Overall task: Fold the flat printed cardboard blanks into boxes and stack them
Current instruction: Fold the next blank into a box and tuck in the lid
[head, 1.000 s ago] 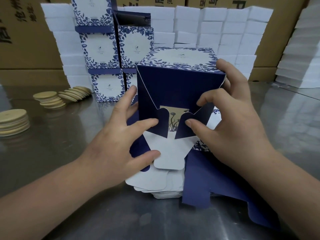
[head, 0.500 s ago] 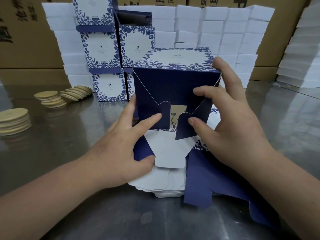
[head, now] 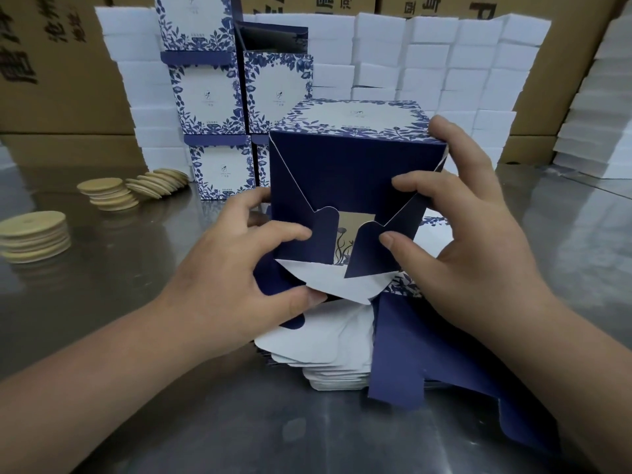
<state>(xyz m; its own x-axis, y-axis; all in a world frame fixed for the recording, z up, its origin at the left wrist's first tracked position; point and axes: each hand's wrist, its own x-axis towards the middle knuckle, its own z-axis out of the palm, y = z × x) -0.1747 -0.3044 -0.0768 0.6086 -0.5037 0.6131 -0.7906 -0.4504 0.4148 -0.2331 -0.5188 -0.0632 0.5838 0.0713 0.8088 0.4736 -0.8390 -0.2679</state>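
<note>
A half-folded box (head: 349, 172), navy with a white floral-printed side on top, is held over the table with its bottom flaps facing me. My left hand (head: 236, 271) grips its left side, index finger on the left navy flap and thumb under the white bottom flap. My right hand (head: 458, 234) grips the right side, thumb pressing the right navy flap. A gap between the flaps shows the box's inside. Under the box lies a pile of flat blanks (head: 328, 350). Finished boxes (head: 212, 97) stand stacked behind.
Stacks of round wooden discs (head: 34, 237) sit at the left on the steel table (head: 136, 388). White foam blocks (head: 444, 63) are piled along the back and right. Brown cartons (head: 51, 80) stand behind them.
My left thumb has pushed the white bottom flap up toward the box, and both navy side flaps are pressed further in. The box sits slightly lower and closer to me.
</note>
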